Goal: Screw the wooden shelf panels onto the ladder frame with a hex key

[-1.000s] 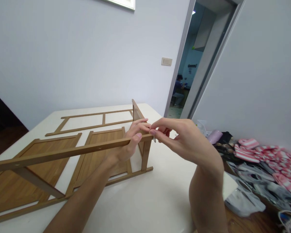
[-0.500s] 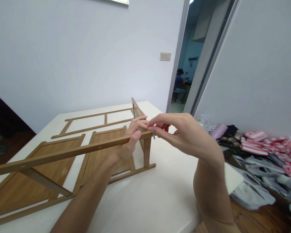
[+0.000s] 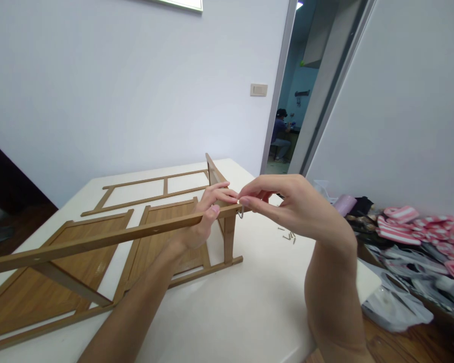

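A wooden frame (image 3: 136,233) stands on edge on the white table, its long top rail running from the left edge to the middle of the view. My left hand (image 3: 206,212) grips this rail near its right end, thumb on the near side, fingers stretched over the far side. Just beyond it, my right hand (image 3: 283,199) pinches a thin bent metal rod, seemingly a hex key (image 3: 242,214), at the rail's end. Fingertips hide its upper part. A tiny pale spot shows between the fingertips of both hands; what it is cannot be made out.
Several screws (image 3: 290,236) lie on the white table (image 3: 227,312) behind my right wrist. Slatted panels (image 3: 170,227) and a ladder-like frame (image 3: 164,185) lie to the left. Bags and striped cloth (image 3: 397,227) are piled at right. A person (image 3: 282,133) sits beyond the doorway.
My right hand has shifted slightly right, and more of the bent metal rod shows below its fingertips. The screws behind it have come into sight. My left hand stays on the rail.
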Available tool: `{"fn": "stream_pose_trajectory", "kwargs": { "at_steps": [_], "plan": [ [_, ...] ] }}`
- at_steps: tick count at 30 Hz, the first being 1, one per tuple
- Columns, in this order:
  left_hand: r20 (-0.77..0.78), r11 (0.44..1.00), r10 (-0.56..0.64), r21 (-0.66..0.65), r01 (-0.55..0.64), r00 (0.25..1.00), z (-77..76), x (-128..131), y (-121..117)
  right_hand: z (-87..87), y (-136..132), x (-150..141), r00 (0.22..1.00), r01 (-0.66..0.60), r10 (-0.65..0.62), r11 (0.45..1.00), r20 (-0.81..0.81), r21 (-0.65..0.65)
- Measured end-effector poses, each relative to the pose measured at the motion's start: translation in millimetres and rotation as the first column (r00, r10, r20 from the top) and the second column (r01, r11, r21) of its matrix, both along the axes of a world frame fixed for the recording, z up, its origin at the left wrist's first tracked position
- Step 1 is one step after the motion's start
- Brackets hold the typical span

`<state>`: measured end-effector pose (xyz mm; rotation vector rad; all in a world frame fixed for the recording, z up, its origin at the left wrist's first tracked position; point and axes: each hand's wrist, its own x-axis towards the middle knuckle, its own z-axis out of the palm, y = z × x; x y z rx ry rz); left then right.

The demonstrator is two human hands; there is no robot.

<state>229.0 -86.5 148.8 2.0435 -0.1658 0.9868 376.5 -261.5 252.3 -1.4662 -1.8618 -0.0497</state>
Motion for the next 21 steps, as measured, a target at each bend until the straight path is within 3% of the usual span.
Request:
{"fn": "stream_pose_trajectory", "kwargs": {
  "at_steps": [21],
  "plan": [
    [0.029,1.0,-0.025,-0.003,0.025,0.999,-3.0,1.6,1.7,7.2,-10.4,10.7,0.993,0.081,-0.098,0.969,-0.06,-0.232]
  ]
}}
